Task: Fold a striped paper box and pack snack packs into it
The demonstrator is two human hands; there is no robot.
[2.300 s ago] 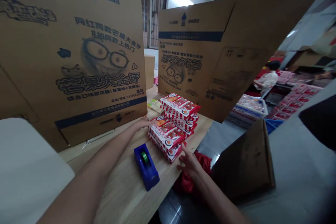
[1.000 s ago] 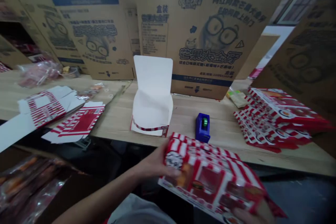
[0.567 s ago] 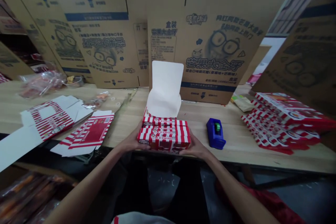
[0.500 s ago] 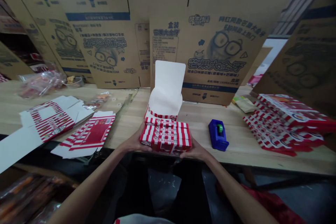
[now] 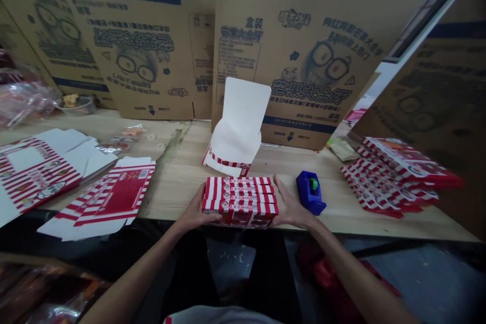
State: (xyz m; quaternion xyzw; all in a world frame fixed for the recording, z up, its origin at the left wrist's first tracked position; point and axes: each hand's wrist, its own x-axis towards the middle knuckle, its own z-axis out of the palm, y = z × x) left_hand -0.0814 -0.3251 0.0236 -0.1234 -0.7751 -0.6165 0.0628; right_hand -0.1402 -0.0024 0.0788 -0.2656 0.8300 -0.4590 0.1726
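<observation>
Nearest item: my left hand (image 5: 195, 211) and right hand (image 5: 290, 207), one at each end of a bundle of red-and-white striped flat cartons (image 5: 239, 201). Each grip is clamped flat on an end of the bundle, palms squeezing inward, which I judge keeps the loose cartons squared as one block. The bundle rests on the front edge of the pale wooden counter (image 5: 178, 182).

Just right of my right hand: a blue tape dispenser with a green roll (image 5: 310, 192), close but not touching.

Left, overhanging the counter edge: flattened red-and-white striped carton blanks (image 5: 110, 197), fanned loosely.

Directly behind the bundle: an open white-lined display box with its lid standing up (image 5: 237, 131), mouth towards me, placed where I judge the bundle could slide in.

Far right: a leaning stack of red-and-white striped filled packs (image 5: 395, 174).

Farthest: large brown printed cardboard sheets (image 5: 304, 55) propped upright along the back of the counter, walling off the station.
</observation>
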